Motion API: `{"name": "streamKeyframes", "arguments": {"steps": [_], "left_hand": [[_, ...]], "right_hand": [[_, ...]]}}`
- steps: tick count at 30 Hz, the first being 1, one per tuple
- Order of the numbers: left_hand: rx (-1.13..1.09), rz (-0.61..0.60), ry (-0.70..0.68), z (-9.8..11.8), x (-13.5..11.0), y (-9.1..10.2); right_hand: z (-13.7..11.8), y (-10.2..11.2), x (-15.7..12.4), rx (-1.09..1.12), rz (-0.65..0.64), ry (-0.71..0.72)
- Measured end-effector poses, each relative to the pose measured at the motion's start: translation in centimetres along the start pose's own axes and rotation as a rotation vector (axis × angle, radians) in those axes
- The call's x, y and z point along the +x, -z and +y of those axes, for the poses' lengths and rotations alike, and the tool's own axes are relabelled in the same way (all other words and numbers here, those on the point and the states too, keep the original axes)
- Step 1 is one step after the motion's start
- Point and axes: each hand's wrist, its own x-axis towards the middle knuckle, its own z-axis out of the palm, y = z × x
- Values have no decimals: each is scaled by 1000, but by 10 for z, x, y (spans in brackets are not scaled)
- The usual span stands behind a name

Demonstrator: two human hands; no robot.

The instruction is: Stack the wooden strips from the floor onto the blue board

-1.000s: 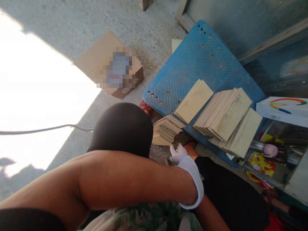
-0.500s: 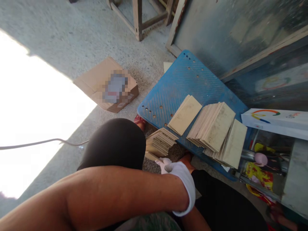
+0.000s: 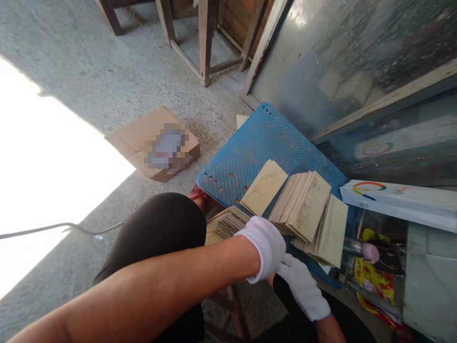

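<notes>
My left hand, in a white glove, reaches across from the lower left and hovers at the near edge of the blue perforated board. Its back faces me and its fingers curl out of sight. My right hand, also gloved in white, comes up just below it, fingertips tucked under the left hand. Thin beige tiles lie fanned on the board: a small stack and a larger fan. Another tile stack sits on the ground beside my dark-clothed knee, close to the left hand.
A cardboard box lies on the concrete floor to the left, with a grey cable nearer me. Wooden furniture legs stand at the back. A framed glass panel leans behind the board. A white box and coloured clutter are at the right.
My view has tilted up. My left hand rose from the ground by the lower tile stack to the board's near edge. My gloved right hand has come into view beneath it.
</notes>
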Motion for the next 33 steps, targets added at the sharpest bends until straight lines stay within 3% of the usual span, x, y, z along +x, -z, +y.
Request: {"name": "streamKeyframes", "arguments": {"steps": [2, 5, 9, 12, 17, 20, 24, 26, 29, 33], "left_hand": [[74, -32, 17, -3, -4, 23], [15, -74, 73, -4, -5, 44], [-147, -57, 112, -2, 6, 43], [-220, 26, 110, -1, 19, 33], [-289, 152, 108, 2, 32, 22], [-336, 187, 157, 4, 32, 19], [-388, 217, 197, 5, 33, 17], [-399, 238, 198, 5, 34, 16], [-388, 275, 206, 7, 35, 13], [-376, 332, 223, 6, 35, 11]], "right_hand": [[-5, 22, 2, 49, -24, -37], [-14, 49, 5, 175, 113, -37], [-22, 71, 14, 384, 231, -14], [-30, 73, 22, 493, 273, -9], [-53, 50, 27, 616, 385, 54], [-47, 29, 20, 600, 388, 48], [-25, -8, 6, 275, 498, 36], [-23, -27, -2, 83, 561, -47], [-41, -49, -10, -159, 603, -273], [-72, -63, -12, -275, 664, -220]]}}
